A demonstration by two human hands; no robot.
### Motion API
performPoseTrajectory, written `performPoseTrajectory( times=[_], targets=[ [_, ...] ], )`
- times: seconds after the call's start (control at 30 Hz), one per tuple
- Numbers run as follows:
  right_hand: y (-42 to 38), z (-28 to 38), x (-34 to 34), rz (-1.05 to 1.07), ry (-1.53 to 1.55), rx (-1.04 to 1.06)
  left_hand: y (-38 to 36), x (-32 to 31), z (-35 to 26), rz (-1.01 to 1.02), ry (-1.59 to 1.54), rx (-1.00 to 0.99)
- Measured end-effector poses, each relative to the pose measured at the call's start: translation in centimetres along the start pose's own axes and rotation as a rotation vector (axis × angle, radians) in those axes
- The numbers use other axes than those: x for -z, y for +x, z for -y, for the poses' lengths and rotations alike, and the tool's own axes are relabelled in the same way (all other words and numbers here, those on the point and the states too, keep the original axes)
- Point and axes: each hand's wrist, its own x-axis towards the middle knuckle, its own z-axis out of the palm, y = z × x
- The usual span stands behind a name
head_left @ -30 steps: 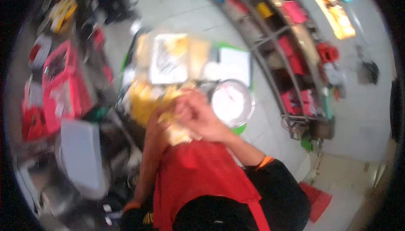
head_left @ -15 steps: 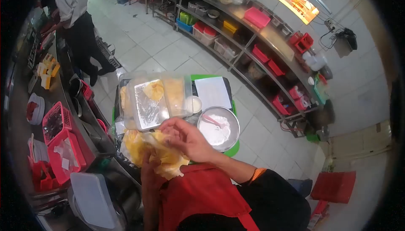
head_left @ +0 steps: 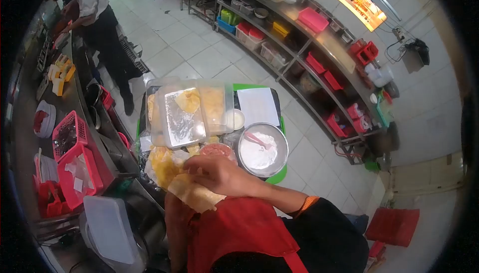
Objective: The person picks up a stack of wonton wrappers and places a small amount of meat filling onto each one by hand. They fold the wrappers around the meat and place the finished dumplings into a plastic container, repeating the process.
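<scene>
A thin pale-yellow dough wrapper [head_left: 192, 193] lies tilted over my left hand [head_left: 173, 204], which supports it from below; most of those fingers are hidden. My right hand [head_left: 214, 174] curls over the wrapper's upper edge, its fingertips pinched there. Just beyond my hands is a crumpled stack of yellow wrappers [head_left: 162, 166]. A bowl of pinkish minced filling [head_left: 218, 149] shows behind my right knuckles. Farther right stands a metal bowl [head_left: 285, 154] holding white powder or paste [head_left: 259, 159] and a pink spoon [head_left: 257, 139].
Clear plastic containers [head_left: 158, 132] with yellow pieces occupy the table's far side, near a small white cup [head_left: 236, 119] and white sheet [head_left: 258, 107]. Pink baskets [head_left: 82, 193] and a lidded tub [head_left: 110, 228] stand left. Another person [head_left: 97, 18] works at the left counter.
A single wrapper now lies apart from the crumpled stack, over my left hand. My right hand has moved slightly down and left. The filling bowl has come into view.
</scene>
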Motion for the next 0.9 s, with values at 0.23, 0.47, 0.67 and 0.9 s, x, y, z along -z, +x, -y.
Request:
performPoseTrajectory(
  times=[0.23, 0.47, 0.67, 0.9],
  targets=[
    [-0.6, -0.5, 0.1, 0.015, -0.007, -0.131, 0.2, -3.2, -0.6, 0.25, -0.351, 0.078],
    [-0.6, -1.2, 0.7, 0.049, -0.054, -0.123, -0.1, -0.2, 0.6, 0.01, -0.184, 0.036],
    [0.1, -0.8, 1.1, 0.121, -0.049, -0.117, 0.9, -4.2, -0.4, -0.044, 0.158, -0.063],
    [-0.8, -2.9, -0.5, -0.056, 0.141, -0.277, 2.2, 4.0, 1.3, -0.093, 1.216, -0.203]
  ],
)
